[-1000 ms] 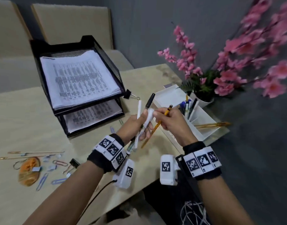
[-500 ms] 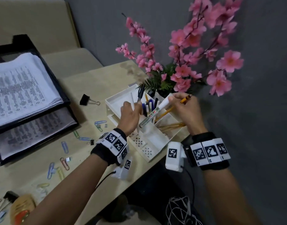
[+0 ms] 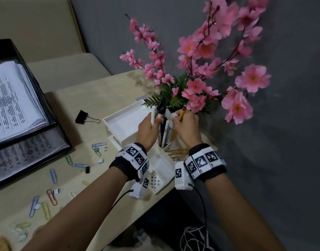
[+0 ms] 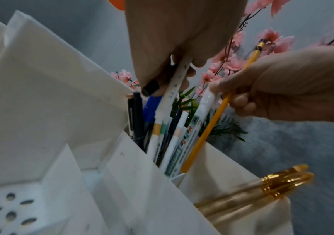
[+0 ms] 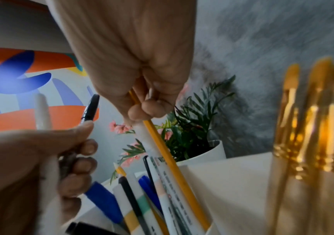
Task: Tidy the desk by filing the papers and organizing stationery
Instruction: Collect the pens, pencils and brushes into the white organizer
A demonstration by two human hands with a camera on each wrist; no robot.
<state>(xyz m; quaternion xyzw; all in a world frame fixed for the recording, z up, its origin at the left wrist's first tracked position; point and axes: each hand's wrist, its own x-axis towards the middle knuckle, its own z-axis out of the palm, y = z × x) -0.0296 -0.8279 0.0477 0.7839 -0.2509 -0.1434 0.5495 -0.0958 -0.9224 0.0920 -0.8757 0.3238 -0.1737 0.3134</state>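
A white desk organizer (image 3: pixel 123 122) stands at the desk's right edge, its tall compartment full of pens. My left hand (image 3: pixel 156 117) grips a white pen (image 4: pixel 172 95) and a black marker (image 4: pixel 150 89) just above that compartment. My right hand (image 3: pixel 177 116) pinches a yellow pencil (image 4: pixel 212 122) and a white marker (image 4: pixel 202 108), whose lower ends reach down among the stored pens. The right wrist view shows the pencil (image 5: pixel 172 155) beside the white marker (image 5: pixel 148 143) inside the compartment.
Gold-handled brushes (image 3: pixel 179 153) lie in the organizer's near-right slot. A pot of pink flowers (image 3: pixel 191 87) stands right behind the hands. A black binder clip (image 3: pixel 82 116) and several paper clips (image 3: pixel 52 175) are scattered left. The black paper tray (image 3: pixel 39 91) holds printed sheets.
Both hands travelled from mid-desk to the organizer. The right hand lowered the pencil and white marker into the pen compartment. The left hand followed with its two pens.
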